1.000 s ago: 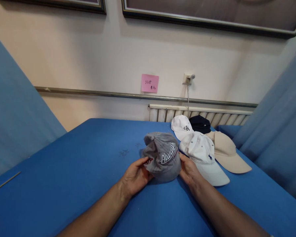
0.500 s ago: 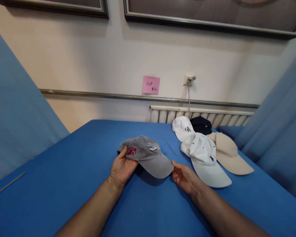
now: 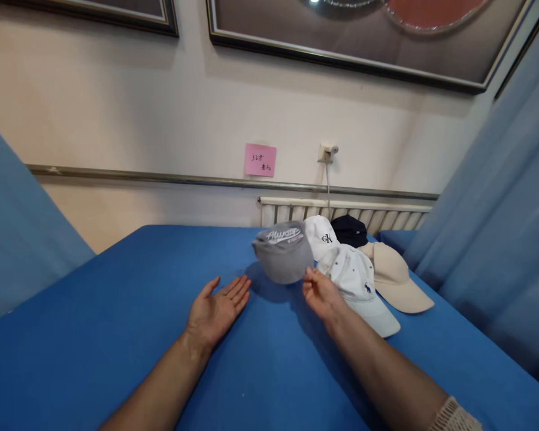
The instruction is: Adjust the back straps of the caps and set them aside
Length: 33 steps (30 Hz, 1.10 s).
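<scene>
A grey baseball cap [image 3: 284,254] with white lettering hangs a little above the blue-covered table [image 3: 130,335], its brim toward me. Thumb and fingers of my right hand [image 3: 322,294] pinch the right edge of that brim. To its left, my left hand [image 3: 218,311] is palm up, fingers stretched out, with nothing in it and apart from the cap. Just right of the grey cap lie a white cap [image 3: 320,234] with CK letters and a pale cap [image 3: 348,272] with a small dark emblem; my right forearm passes in front of the pale cap's brim.
A black cap [image 3: 349,230] and a beige cap [image 3: 397,272] lie at the back right. Behind the table are a radiator [image 3: 291,211], a metal rail [image 3: 184,179] and a socket with a cord [image 3: 327,154]. Blue curtains [image 3: 489,239] hang at both sides.
My left hand has let go of the grey cap and opened. My right hand has carried the cap back and turned its brim toward me. The view has shifted slightly right.
</scene>
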Each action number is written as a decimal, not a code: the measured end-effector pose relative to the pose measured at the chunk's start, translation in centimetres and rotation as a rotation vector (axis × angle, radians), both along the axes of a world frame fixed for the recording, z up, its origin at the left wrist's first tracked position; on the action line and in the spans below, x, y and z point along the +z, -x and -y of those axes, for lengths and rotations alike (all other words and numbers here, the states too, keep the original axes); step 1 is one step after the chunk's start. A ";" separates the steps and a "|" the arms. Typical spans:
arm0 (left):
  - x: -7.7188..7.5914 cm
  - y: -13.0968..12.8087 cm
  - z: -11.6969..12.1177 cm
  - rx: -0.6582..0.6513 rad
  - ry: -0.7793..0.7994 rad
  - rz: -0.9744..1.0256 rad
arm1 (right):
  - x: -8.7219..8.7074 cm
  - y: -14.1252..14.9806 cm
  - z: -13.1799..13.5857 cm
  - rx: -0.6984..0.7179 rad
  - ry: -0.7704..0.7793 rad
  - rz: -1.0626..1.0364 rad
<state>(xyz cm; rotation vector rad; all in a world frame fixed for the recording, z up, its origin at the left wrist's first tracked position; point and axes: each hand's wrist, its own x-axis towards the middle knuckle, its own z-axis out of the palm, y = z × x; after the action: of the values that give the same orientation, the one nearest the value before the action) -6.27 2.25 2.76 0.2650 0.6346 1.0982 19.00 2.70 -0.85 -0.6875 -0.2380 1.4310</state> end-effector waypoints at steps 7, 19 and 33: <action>-0.7 -0.6 -0.1 -0.047 0.009 -0.139 | -1.9 -0.7 -3.6 -0.201 0.129 0.013; -2.3 -0.8 -1.0 -0.047 -0.009 -0.291 | -0.2 0.2 -5.9 -0.241 0.042 0.018; -2.6 -1.1 -0.8 -0.066 -0.036 -0.334 | -4.0 0.3 -4.6 -0.273 0.076 0.105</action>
<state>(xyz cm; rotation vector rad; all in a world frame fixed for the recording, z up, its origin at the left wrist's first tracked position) -5.22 3.05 0.19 0.5043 0.8966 1.0103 18.68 7.28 -4.86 -0.8260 -0.1645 1.1492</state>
